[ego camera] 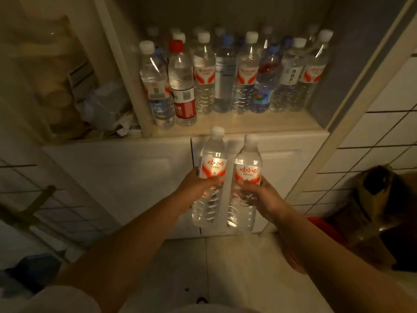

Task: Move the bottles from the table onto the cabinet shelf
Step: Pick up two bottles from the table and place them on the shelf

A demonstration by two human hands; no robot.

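Your left hand (198,181) grips one bottle (211,175) and your right hand (255,190) another (244,184), fingers wrapped round their middles. Above your fingers, the cabinet shelf (237,124) already holds many bottles; these two remain to place, probably on its bare front strip.

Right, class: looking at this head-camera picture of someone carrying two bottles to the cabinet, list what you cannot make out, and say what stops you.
Head view, the only one:
- The table: out of frame.
- Back-row bottles on the cabinet shelf: hidden by the front row, so no count.
- Small label print on the left-hand bottle and right-hand bottle: too small, partly under the left hand and right hand.
- Left compartment clutter: dim, blurred.
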